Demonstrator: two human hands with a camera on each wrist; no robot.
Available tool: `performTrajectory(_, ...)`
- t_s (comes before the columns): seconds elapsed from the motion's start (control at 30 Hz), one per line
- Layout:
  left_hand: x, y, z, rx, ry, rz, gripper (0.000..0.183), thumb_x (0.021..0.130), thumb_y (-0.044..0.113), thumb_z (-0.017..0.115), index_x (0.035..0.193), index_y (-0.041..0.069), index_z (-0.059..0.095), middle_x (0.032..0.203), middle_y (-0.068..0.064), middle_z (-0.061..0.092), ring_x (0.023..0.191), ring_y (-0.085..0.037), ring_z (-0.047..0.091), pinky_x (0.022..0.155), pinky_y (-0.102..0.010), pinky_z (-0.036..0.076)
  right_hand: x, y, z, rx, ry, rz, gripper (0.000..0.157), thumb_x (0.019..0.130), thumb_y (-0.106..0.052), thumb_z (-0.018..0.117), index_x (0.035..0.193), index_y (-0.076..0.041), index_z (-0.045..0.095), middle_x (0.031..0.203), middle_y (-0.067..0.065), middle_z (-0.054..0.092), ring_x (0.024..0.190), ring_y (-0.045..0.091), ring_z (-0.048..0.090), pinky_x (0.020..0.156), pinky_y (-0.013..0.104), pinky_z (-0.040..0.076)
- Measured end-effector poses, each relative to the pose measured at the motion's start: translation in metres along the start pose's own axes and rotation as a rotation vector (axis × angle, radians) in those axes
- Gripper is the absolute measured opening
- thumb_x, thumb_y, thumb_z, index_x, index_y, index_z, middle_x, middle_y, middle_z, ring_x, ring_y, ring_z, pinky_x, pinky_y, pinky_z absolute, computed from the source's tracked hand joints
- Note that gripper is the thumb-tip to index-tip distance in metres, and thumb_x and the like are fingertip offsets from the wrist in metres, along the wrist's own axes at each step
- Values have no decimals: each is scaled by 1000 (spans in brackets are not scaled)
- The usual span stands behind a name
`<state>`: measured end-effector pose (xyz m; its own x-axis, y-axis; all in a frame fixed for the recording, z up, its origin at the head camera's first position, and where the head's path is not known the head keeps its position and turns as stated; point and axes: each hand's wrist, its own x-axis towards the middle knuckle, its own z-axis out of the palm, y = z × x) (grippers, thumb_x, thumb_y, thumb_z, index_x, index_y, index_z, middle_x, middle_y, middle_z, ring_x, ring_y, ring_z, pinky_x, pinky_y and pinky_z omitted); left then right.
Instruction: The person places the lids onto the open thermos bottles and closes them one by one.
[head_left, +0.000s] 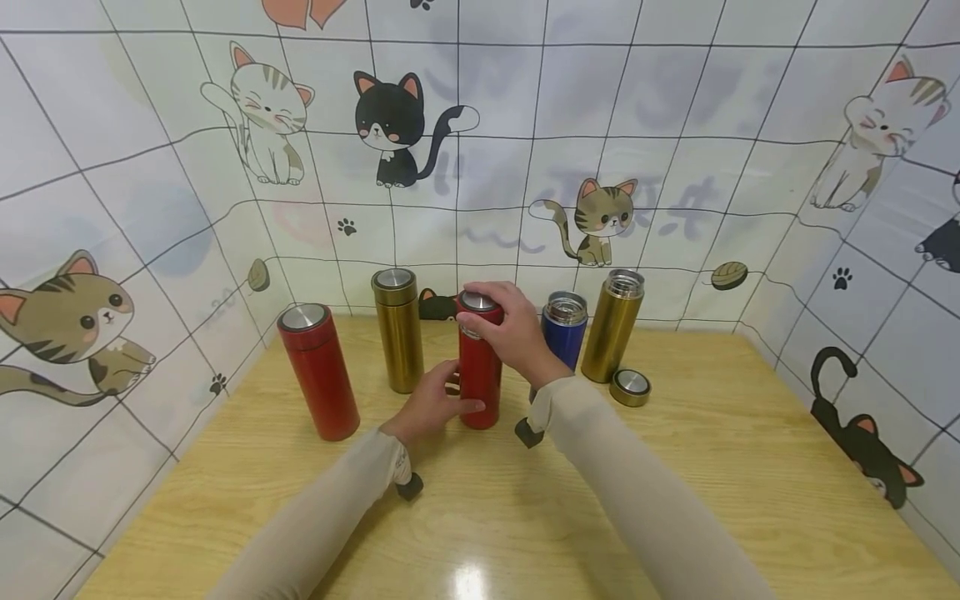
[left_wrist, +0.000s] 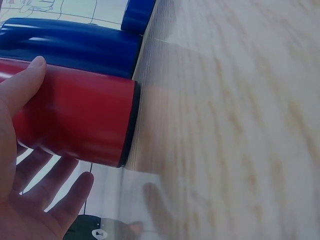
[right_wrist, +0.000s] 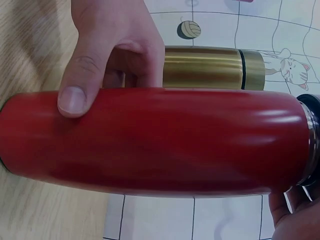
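The red flask (head_left: pixel 480 379) has a smooth, glossy lacquered body and a brushed metal cap (head_left: pixel 478 301). The counter (head_left: pixel 712 467) is pale wood-grain, shiny. The gold flask (head_left: pixel 611 327) at two o'clock looks polished metal.

We see a light wooden table (head_left: pixel 735 467), glare on its near edge. Around the table rises a white gridded backdrop (head_left: pixel 495 108) printed with cartoon cats.

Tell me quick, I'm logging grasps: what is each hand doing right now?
Left hand: grips the body of the red flask.
Right hand: fingers curled over that flask's lid.
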<state>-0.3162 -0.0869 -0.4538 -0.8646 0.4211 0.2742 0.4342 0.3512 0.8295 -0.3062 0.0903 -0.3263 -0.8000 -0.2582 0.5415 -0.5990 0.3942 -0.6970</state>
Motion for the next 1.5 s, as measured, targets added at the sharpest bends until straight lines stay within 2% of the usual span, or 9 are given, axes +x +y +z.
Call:
performTrajectory(0.2, -1, 2, -4, -4, -5, 12, 59, 81, 26, 81, 133, 17, 55, 118, 4, 61, 105, -17, 59, 92, -37, 50, 3, -2, -2, 26, -26, -5, 45, 90, -30, 71, 132, -17, 60, 126, 6, 54, 110, 21, 53, 89, 40, 53)
performTrajectory(0.43, -2, 5, -11, -9, -28, -12, 58, 81, 26, 81, 133, 20, 54, 121, 7, 60, 106, -15, 58, 93, -35, 50, 3, -3, 1, 26, -53, 7, 45, 90, -28, 72, 131, -16, 61, 125, 5, 55, 109, 20, 54, 90, 37, 53)
performTrajectory(0.63, -3, 11, -16, -5, -41, -14, 61, 81, 23, 81, 134, 19, 53, 125, 4, 59, 109, -19, 56, 95, -41, 48, 1, -3, 5, 38, -28, -25, 44, 88, -26, 73, 130, -16, 62, 124, 6, 55, 110, 20, 54, 90, 38, 52)
performTrajectory(0.77, -1, 22, -19, -47, 11, 9, 71, 80, 23, 82, 141, 25, 44, 130, 5, 55, 115, -20, 53, 99, -44, 46, 2, -1, 8, 43, -12, -55, 44, 89, -26, 73, 130, -16, 62, 125, 7, 55, 110, 21, 54, 90, 39, 53)
performTrajectory(0.93, 4, 50, -25, -142, 130, 91, 86, 84, 23, 79, 152, 29, 28, 140, -3, 48, 126, -24, 47, 104, -46, 40, 2, -2, 9, 19, -3, -66, 45, 89, -25, 73, 131, -12, 61, 126, 9, 54, 111, 23, 53, 90, 41, 53)
performTrajectory(1.07, 11, 60, -23, -190, 191, 135, 81, 85, 26, 78, 151, 28, 31, 140, -1, 49, 125, -22, 48, 103, -44, 42, -2, 0, 6, -13, -22, -62, 45, 90, -26, 71, 132, -14, 61, 128, 8, 54, 113, 23, 50, 90, 42, 52)
performTrajectory(1.27, 15, 65, -17, -267, 179, 138, 72, 85, 21, 78, 147, 26, 41, 134, -1, 54, 113, -26, 59, 91, -41, 52, -8, 2, -6, -108, -67, -97, 46, 89, -21, 63, 135, -18, 59, 130, 4, 55, 116, 22, 42, 89, 47, 49)
performTrajectory(1.5, 14, 61, -15, -285, 154, 118, 73, 85, 16, 77, 148, 24, 40, 138, -2, 52, 116, -27, 59, 91, -40, 52, -11, 3, -13, -200, -129, -126, 49, 91, -24, 63, 139, -20, 55, 127, 5, 57, 114, 23, 44, 88, 50, 49)
